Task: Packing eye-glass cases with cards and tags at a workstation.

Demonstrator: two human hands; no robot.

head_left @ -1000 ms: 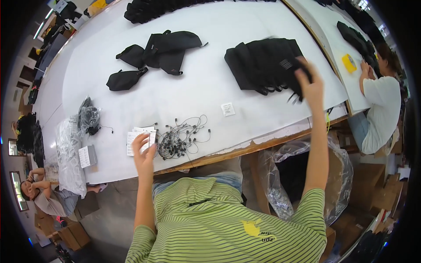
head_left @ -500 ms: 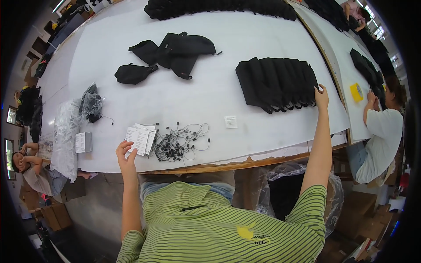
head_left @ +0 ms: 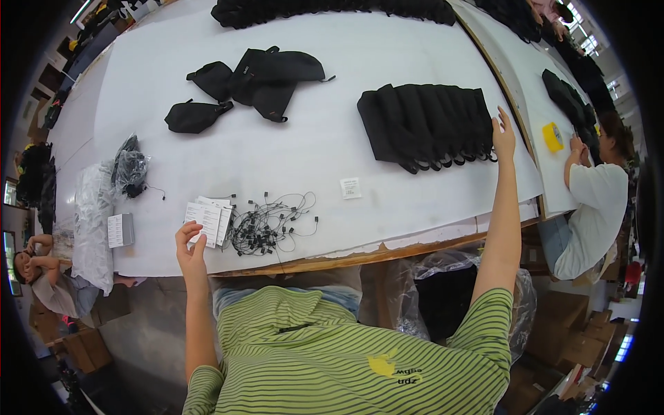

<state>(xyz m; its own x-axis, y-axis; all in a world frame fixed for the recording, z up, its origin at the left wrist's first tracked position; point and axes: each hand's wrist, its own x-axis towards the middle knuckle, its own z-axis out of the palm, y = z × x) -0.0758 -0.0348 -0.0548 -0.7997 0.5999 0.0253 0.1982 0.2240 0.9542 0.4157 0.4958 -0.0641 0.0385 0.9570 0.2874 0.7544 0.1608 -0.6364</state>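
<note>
My right hand (head_left: 504,135) is at the right end of a row of overlapping black fabric bags (head_left: 429,124) with small loops along the near edge. Its fingers are stretched out beside the last bag and grip nothing. Close to the table's front edge, my left hand (head_left: 191,243) is half curled, thumb and fingers apart. It hovers by a fanned pile of white printed cards (head_left: 209,216). Against those cards lies a tangle of black tag strings (head_left: 263,228). One small white label (head_left: 351,188) lies alone between the strings and the bags.
Several black bag pieces (head_left: 270,76) lie farther back, with a long black row (head_left: 332,8) at the far edge. At left are a clear plastic bundle (head_left: 95,221), a card stack (head_left: 120,230) and a bagged black bunch (head_left: 129,169). A co-worker (head_left: 596,200) works beside yellow tape (head_left: 552,137).
My right hand has straightened its fingers and moved up along the bags' right end. My left hand stays by the cards. The whole view has shifted slightly.
</note>
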